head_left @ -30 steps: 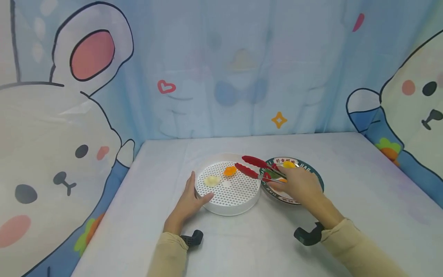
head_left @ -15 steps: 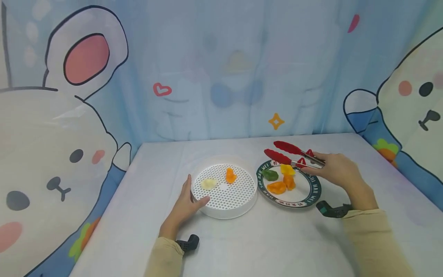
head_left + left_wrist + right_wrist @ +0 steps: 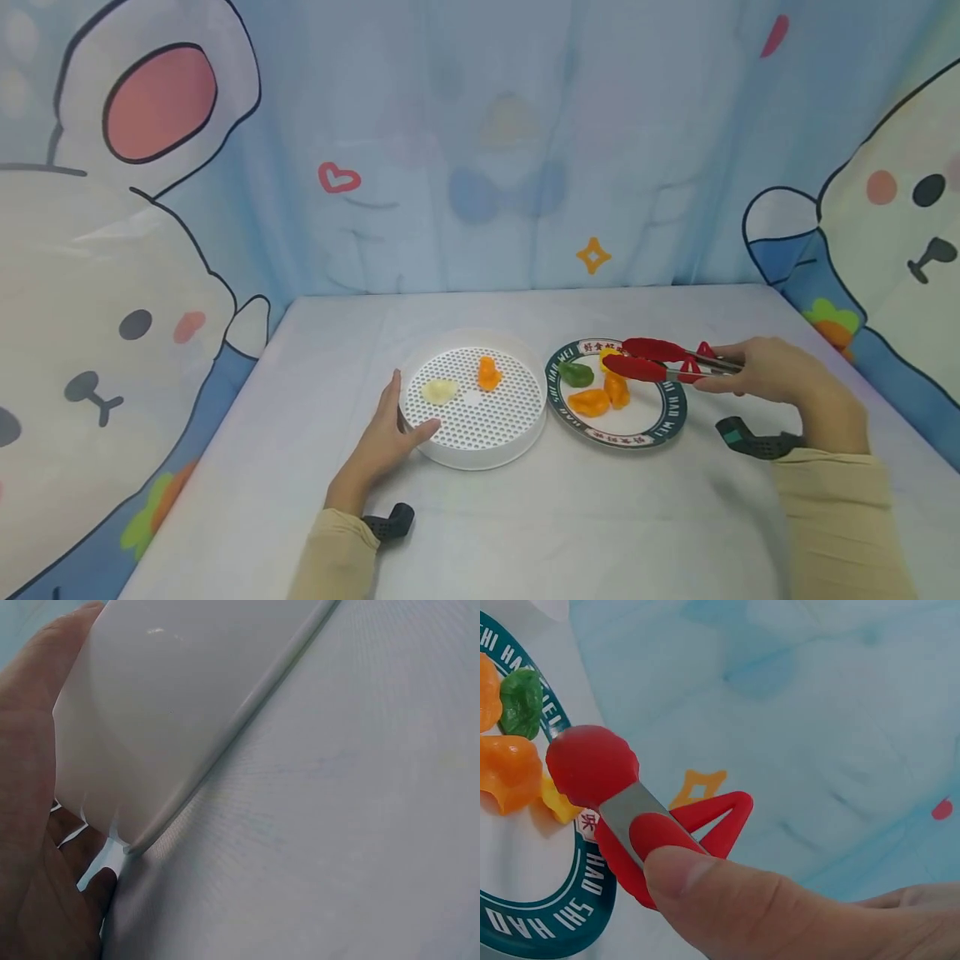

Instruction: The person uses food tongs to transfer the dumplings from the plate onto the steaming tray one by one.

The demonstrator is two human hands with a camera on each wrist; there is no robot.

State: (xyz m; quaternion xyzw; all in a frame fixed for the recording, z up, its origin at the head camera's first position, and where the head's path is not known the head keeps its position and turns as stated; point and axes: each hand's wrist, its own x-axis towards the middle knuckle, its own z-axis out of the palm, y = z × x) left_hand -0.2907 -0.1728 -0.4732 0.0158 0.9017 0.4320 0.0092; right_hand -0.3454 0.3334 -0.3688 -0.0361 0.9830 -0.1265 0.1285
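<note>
My left hand (image 3: 382, 446) holds the near left side of a round white tray (image 3: 476, 457) with a perforated floor, thumb at its rim. In the left wrist view, the fingers lie along the tray's smooth outer wall (image 3: 180, 697). A pale yellow piece (image 3: 439, 392) and an orange piece (image 3: 489, 374) lie on the tray floor. My right hand (image 3: 787, 379) grips metal tongs with red tips (image 3: 637, 368), which are apart over the plate's right side with nothing visible between them. On the plate (image 3: 666, 427) lie a green piece (image 3: 576, 374), orange pieces (image 3: 588, 403) and a partly hidden yellow piece (image 3: 559, 802).
The plate has a dark green rim with lettering and stands close to the tray's right side. A white cloth (image 3: 525, 533) covers the table. A blue printed curtain (image 3: 495, 150) hangs behind its far edge.
My right hand has drawn the tongs away from the tray to the right, raised them, then lowered them over the plate. My left hand keeps hold of the tray.
</note>
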